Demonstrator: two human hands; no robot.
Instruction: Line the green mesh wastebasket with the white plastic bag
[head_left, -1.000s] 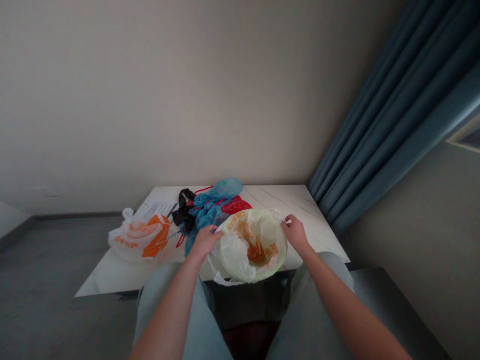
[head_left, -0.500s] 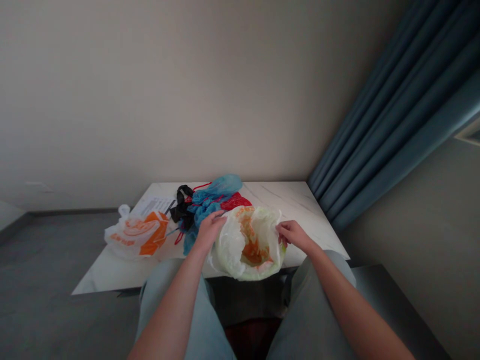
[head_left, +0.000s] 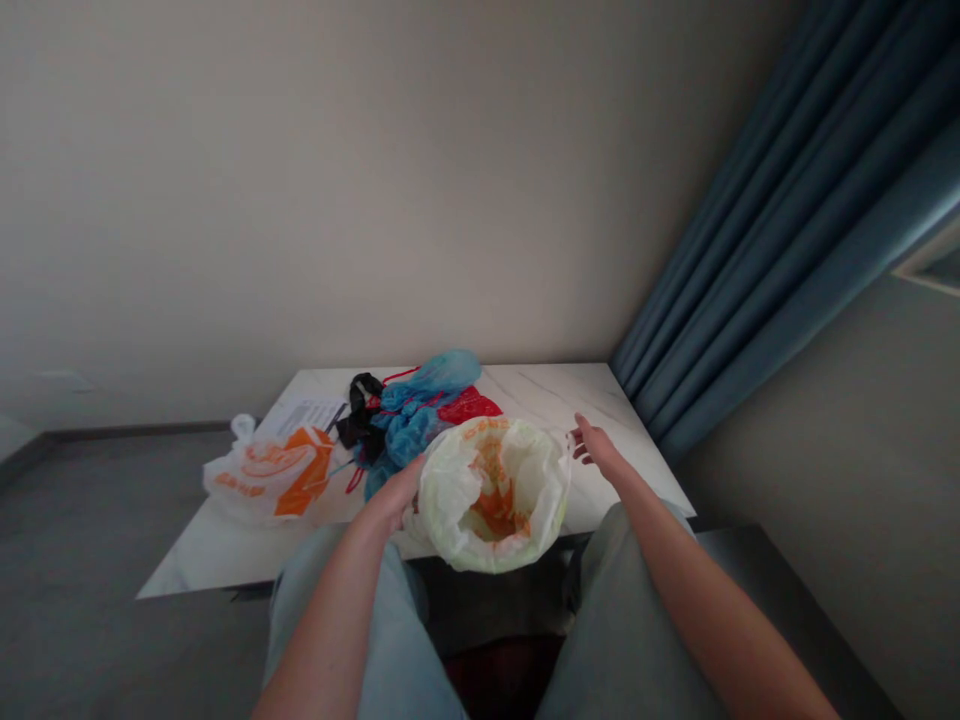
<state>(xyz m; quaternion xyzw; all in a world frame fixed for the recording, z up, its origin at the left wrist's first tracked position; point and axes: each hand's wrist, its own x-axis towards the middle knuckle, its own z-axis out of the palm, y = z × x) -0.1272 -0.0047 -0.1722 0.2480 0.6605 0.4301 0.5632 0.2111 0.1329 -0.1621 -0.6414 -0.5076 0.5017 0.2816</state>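
Observation:
A small round bin (head_left: 553, 520), pale green where its side shows, stands at the table's near edge between my hands. A white plastic bag (head_left: 450, 490) with orange print lines it and is folded over the rim, its orange print showing inside. My left hand (head_left: 401, 495) grips the bin's left side, the fingertips hidden behind it. Beside the right rim, my right hand (head_left: 596, 450) is open, fingers apart, close to a loose bit of the bag's edge. Whether the fingers touch that bit I cannot tell.
Behind the bin lie crumpled blue plastic bags (head_left: 416, 410), a red bag (head_left: 470, 404) and a black bag (head_left: 360, 430). Further left are a white and orange bag (head_left: 266, 470) and a printed sheet (head_left: 311, 413) on the white table (head_left: 555, 390). A blue curtain (head_left: 742, 240) hangs at right.
My right hand has let go of the bag's rim and opened, moving slightly right and up. My left hand has slid down from the rim to the bin's side. The bag's mouth looks rounder.

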